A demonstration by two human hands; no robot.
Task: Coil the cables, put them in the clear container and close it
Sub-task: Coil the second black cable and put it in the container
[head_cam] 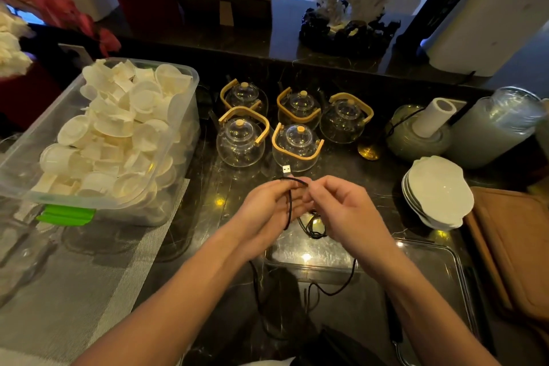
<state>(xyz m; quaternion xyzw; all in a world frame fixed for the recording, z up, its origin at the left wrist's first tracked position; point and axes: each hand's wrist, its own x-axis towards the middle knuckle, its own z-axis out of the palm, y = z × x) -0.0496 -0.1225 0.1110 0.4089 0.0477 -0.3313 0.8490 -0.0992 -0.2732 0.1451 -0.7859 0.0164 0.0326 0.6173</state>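
Black cable pinched between both hands over dark marble desk, approx centre of view. Left hand curled round a loop of it, grip clamped on cable, USB plug sticking up just past the fingertips. Right hand pinching same cable near the top of the loop w/ thumb & forefinger, other fingers loosely bent. Rest of cable trailing down under the wrists, across the desk toward bottom edge. Clear container lying open on desk just below & right of the hands; a second small black bundle resting at its far edge, possibly inside, hard to tell thru the glare. Beyond the hands: five glass teapots w/ bamboo handles. Left: big clear tub heaped w/ white paper cups, green latch on front. Right: stack of white plates, brown board beside it, paper roll upright behind.
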